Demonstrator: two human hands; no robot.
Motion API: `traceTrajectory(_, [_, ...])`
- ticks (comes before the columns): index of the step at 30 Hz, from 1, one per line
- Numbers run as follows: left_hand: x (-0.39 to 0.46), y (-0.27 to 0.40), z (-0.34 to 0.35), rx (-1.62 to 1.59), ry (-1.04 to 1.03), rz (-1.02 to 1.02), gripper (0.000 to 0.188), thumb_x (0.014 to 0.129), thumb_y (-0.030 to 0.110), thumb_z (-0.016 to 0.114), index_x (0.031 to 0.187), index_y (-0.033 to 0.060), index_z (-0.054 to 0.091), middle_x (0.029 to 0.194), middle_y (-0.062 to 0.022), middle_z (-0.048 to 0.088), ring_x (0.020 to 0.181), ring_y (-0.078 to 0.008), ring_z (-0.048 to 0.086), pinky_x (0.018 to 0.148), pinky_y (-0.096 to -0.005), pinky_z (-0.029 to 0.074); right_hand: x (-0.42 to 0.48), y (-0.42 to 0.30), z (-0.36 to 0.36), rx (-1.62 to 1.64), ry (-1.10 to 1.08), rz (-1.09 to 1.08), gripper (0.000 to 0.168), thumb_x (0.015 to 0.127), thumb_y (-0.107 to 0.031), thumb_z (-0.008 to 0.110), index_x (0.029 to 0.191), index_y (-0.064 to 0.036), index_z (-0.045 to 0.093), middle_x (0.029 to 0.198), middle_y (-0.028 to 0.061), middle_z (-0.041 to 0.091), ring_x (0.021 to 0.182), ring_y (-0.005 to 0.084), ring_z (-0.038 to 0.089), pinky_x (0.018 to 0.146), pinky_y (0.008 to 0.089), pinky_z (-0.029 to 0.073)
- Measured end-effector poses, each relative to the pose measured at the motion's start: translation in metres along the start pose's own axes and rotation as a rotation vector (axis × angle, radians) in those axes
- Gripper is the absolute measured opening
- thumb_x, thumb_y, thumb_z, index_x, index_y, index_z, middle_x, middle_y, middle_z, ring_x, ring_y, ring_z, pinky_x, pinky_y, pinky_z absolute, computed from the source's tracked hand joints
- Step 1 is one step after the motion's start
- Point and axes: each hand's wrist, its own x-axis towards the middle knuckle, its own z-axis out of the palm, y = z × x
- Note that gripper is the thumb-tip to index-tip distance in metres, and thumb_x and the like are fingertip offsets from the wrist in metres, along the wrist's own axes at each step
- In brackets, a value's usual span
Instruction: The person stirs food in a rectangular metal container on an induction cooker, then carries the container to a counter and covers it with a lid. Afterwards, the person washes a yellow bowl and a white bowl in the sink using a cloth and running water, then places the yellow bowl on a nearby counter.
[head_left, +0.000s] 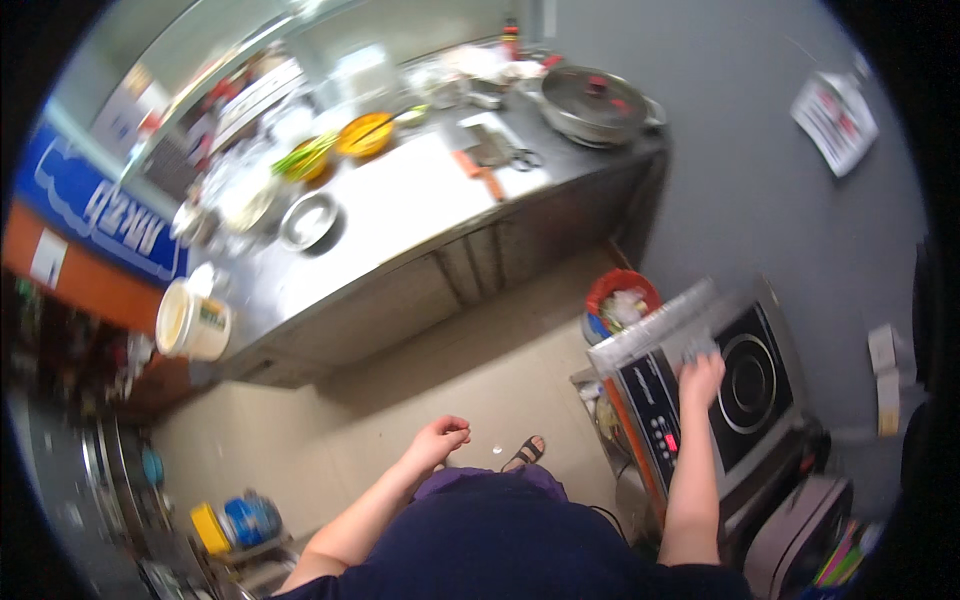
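My right hand (701, 382) reaches over the steel top of an induction cooker (780, 409), between its control panel and the round black cooking zone. Its fingers are bent onto a small, blurred greyish cloth (700, 350) pressed to the metal; the blur hides its exact shape. On the control panel (651, 412) a red display is lit. My left hand (441, 439) hangs in front of my body above the floor, fingers curled, and nothing shows in it.
A steel counter (277, 300) bears a white cutting board (412, 195), a cleaver (480, 169), scissors (525, 157), a metal bowl (309, 221), and a lidded pan (592, 105). A white bucket (193, 322) stands at its left end. Beside the cooker sits a red-rimmed waste bin (621, 292).
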Motion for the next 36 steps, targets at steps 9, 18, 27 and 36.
traceTrajectory(9, [-0.017, -0.057, -0.085, -0.077, 0.096, -0.062, 0.020, 0.083, 0.012, 0.056, 0.101, 0.0049, 0.056, 0.092, -0.0036, 0.059, 0.086, -0.0096, 0.058, 0.071, -0.0214, 0.045, -0.101, 0.006, -0.084, -0.311, -0.196, 0.393, 0.018, 0.068, -0.003, 0.058, 0.084, 0.004, 0.061, 0.090, 0.0213, 0.058, 0.085, 0.0367, 0.056, 0.075, 0.0401, 0.046])
traceTrajectory(18, [-0.035, -0.107, -0.232, -0.149, 0.224, 0.007, 0.018, 0.082, 0.013, 0.056, 0.098, 0.0042, 0.056, 0.091, -0.0039, 0.059, 0.086, -0.0118, 0.058, 0.075, -0.0239, 0.045, -0.115, -0.246, 0.029, 1.116, -0.729, 0.612, 0.029, 0.075, -0.006, 0.064, 0.103, 0.000, 0.057, 0.089, 0.0064, 0.060, 0.079, 0.0156, 0.056, 0.070, 0.0264, 0.045])
traceTrajectory(27, [-0.101, -0.062, -0.437, -0.422, 0.609, 0.327, 0.023, 0.087, 0.014, 0.049, 0.105, 0.0004, 0.054, 0.095, -0.0086, 0.060, 0.085, -0.0133, 0.060, 0.073, -0.0236, 0.048, -0.120, -0.610, 0.081, 1.500, -0.925, 0.362, 0.021, 0.077, -0.005, 0.061, 0.098, -0.001, 0.058, 0.086, 0.0026, 0.059, 0.074, 0.0101, 0.053, 0.059, 0.0217, 0.041])
traceTrajectory(36, [-0.114, -0.018, -0.549, -0.662, 0.773, 0.433, 0.026, 0.088, 0.018, 0.051, 0.106, -0.0010, 0.052, 0.101, -0.0114, 0.059, 0.093, -0.0191, 0.058, 0.078, -0.0260, 0.046, -0.116, -0.718, 0.182, 0.554, -0.314, -0.434, 0.052, 0.074, -0.017, 0.063, 0.119, 0.000, 0.045, 0.128, 0.0223, 0.037, 0.121, 0.0363, 0.034, 0.100, 0.0392, 0.031])
